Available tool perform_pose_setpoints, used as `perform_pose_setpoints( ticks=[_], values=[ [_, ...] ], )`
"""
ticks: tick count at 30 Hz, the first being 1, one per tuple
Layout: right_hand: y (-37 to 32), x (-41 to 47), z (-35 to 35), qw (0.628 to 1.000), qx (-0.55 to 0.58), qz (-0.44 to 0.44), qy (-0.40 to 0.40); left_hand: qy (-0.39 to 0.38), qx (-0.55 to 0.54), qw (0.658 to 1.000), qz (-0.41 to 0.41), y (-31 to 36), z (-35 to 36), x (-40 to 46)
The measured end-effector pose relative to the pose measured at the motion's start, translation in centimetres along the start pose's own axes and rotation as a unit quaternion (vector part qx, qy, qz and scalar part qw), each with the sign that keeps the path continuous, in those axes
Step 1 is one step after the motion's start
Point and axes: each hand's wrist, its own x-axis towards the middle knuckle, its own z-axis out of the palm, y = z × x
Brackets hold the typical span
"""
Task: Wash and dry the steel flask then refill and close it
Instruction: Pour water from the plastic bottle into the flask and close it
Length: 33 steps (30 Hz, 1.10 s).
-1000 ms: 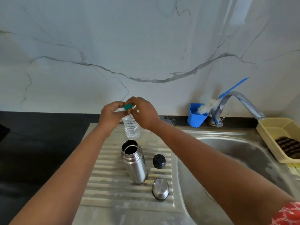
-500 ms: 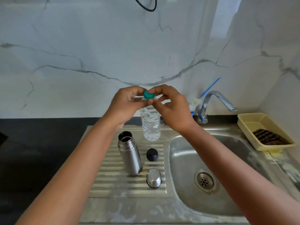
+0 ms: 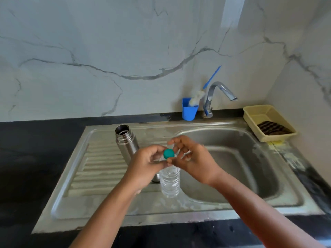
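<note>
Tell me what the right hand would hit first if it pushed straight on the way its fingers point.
The right hand points left: first the teal cap it already touches, then probably the left hand gripping the bottle.

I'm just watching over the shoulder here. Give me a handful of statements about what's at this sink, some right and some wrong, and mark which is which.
1. The steel flask stands open on the draining board. True.
2. The green cap sits at the top of the plastic bottle, between both hands. True.
3. The plastic bottle is empty. False: clear water shows in its lower part.
4. Water is running from the tap. False: no stream shows under the spout.
5. The left hand holds the bottle near its neck while the right hand has its fingers at the cap. True.
6. The blue cup lies inside the sink basin. False: it stands behind the sink, beside the tap.
</note>
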Motion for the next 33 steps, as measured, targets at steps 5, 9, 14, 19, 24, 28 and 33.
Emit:
perform_pose_setpoints(
  ticks=[5, 9, 14, 19, 24, 28, 33],
  values=[
    [0.8, -1.8, 0.2, 0.997, -0.059, 0.0, -0.055, -0.029, 0.03, 0.998, -0.035, -1.1, 0.8, -1.9],
    [0.7, -2.5, 0.0, 0.995, -0.063, -0.012, -0.07, -0.011, 0.005, 0.999, -0.036, -1.7, 1.6, -3.0],
    [-0.1, -2.3, -0.8, 0.986, -0.111, -0.028, -0.119, -0.06, -0.008, 0.997, -0.045, -2.6, 1.5, -3.3],
    [-1.1, -2.4, -1.1, 0.98, -0.147, -0.031, -0.13, -0.094, -0.034, 0.994, -0.032, -3.3, 1.3, -3.3],
    [-1.3, -3.2, -0.6, 0.983, -0.156, -0.016, -0.097, -0.088, 0.03, 0.996, 0.011, -3.9, 2.3, -3.9],
    [-1.7, -3.9, 0.4, 0.974, -0.221, -0.008, -0.053, -0.069, 0.026, 0.996, 0.045, -4.7, 2.8, -4.2],
    [-2.3, -4.3, 2.6, 0.957, -0.286, -0.041, -0.005, -0.073, 0.0, 0.996, 0.052, -5.4, 2.4, -3.8]
  ],
)
